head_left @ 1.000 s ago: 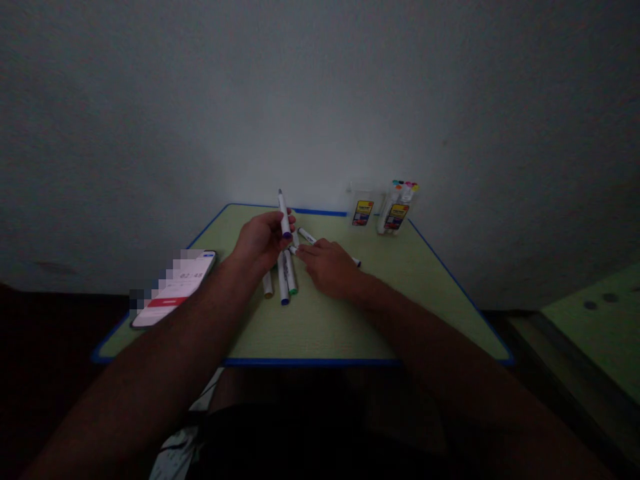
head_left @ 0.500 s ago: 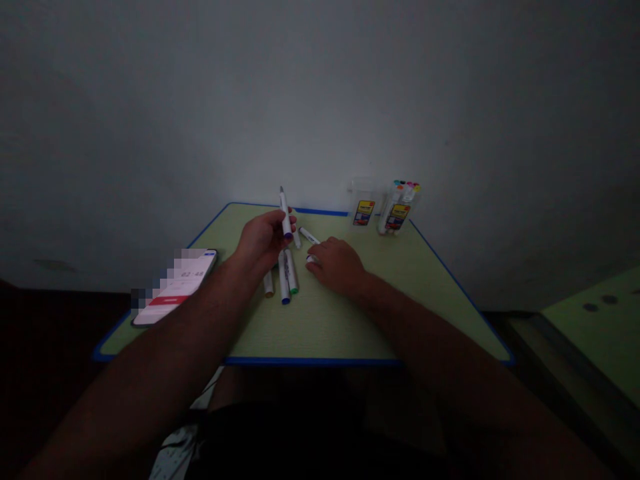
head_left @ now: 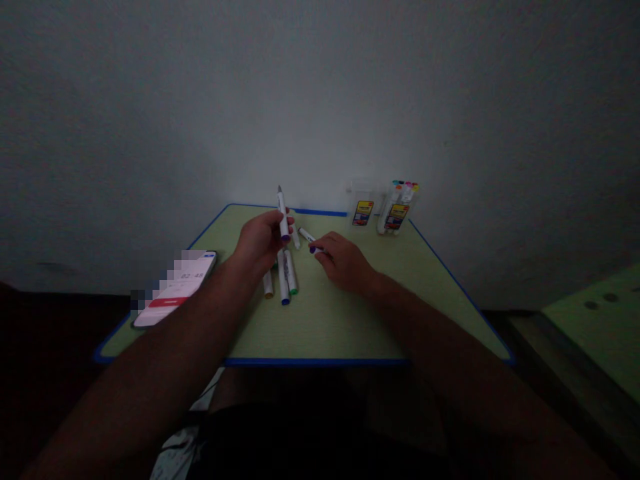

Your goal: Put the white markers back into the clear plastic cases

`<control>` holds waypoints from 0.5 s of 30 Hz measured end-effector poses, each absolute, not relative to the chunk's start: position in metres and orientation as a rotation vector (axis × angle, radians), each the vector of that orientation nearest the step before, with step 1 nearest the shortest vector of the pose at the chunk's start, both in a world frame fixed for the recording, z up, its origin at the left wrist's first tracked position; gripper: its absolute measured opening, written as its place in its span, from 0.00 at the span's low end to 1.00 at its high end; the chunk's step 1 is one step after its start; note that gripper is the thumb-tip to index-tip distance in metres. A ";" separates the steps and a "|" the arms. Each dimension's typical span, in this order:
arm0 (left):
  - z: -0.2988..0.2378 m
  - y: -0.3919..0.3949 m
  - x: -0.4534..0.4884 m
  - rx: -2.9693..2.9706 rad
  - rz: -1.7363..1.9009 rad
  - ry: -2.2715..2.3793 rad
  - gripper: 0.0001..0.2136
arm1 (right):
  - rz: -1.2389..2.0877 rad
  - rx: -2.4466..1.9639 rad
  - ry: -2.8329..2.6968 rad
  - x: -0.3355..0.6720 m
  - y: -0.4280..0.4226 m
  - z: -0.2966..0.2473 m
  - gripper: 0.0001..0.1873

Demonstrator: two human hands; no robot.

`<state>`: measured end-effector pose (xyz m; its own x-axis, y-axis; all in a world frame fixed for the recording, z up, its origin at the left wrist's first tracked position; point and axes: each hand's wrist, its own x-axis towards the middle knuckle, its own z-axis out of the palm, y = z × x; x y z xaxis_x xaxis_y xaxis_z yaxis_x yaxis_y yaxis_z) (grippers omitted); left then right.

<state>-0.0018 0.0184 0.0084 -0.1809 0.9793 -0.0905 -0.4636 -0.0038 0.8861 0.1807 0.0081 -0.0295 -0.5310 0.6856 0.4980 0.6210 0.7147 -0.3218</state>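
My left hand is closed round a white marker that points up, tip uncapped, with a purple band at its lower end. My right hand is pinched on a small purple cap just off the green table, a short way right of the held marker. Three white markers lie side by side on the table below my left hand. Another white marker lies slanted between my hands.
A phone with a lit screen lies at the table's left edge. At the far right corner stand a clear empty case and a clear case holding several coloured markers. A white wall rises right behind the table.
My right hand has lifted from the table with a purple cap pinched in its fingers and moved slightly right. My left hand kept the marker upright and hardly moved.
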 end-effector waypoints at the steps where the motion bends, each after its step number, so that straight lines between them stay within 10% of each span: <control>1: 0.008 0.018 -0.002 0.723 1.508 1.012 0.08 | 0.161 -0.957 -2.257 0.183 0.009 -0.028 0.12; 15: 0.005 0.018 -0.001 0.848 1.514 1.085 0.09 | 0.183 -0.822 -2.007 0.196 0.011 -0.020 0.07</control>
<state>-0.0013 0.0184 0.0046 -0.2080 0.9778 -0.0242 -0.3372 -0.0485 0.9402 0.1963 0.0115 -0.0198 -0.3456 0.6157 0.7082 0.4775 0.7651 -0.4321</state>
